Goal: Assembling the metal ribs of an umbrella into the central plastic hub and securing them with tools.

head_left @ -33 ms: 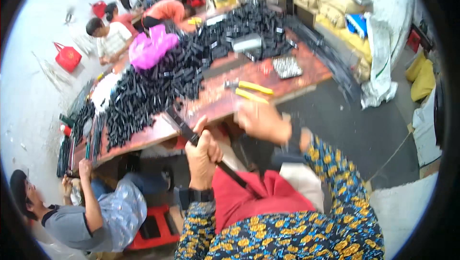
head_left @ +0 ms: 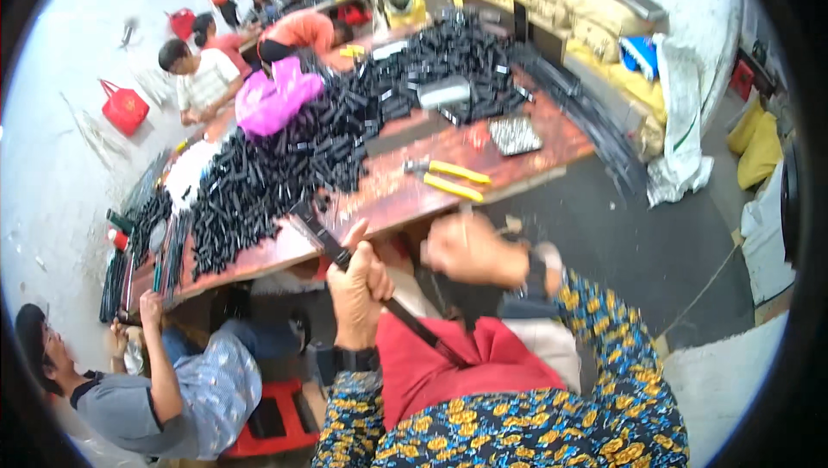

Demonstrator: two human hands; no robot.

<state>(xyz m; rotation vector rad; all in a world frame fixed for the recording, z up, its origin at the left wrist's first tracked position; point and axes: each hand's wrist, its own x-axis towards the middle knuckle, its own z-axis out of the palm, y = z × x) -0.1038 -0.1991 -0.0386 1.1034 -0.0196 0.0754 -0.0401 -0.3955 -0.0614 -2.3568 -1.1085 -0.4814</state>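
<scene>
My left hand (head_left: 358, 288) is closed round a long, narrow black strip (head_left: 421, 327). The strip slants from the table's near edge down to the red apron (head_left: 470, 369) on my lap; its upper end is wider and looks like a black plastic part. My right hand (head_left: 473, 248) hovers to the right of the strip, apart from it, in front of the table edge. Its fingers are curled in and blurred; whatever they may pinch is not clear. Yellow-handled pliers (head_left: 457, 182) lie on the table just beyond my right hand.
A heap of short black parts (head_left: 276, 153) covers much of the reddish table (head_left: 392, 176). On it are a small tray of metal pieces (head_left: 515, 135), a pink bag (head_left: 278, 97) and long black strips (head_left: 586, 110). A co-worker (head_left: 129, 403) sits close at my left; others work farther back.
My right hand has come down a little, away from the pliers. My left hand, still holding the black strip, has shifted slightly left and down in the picture.
</scene>
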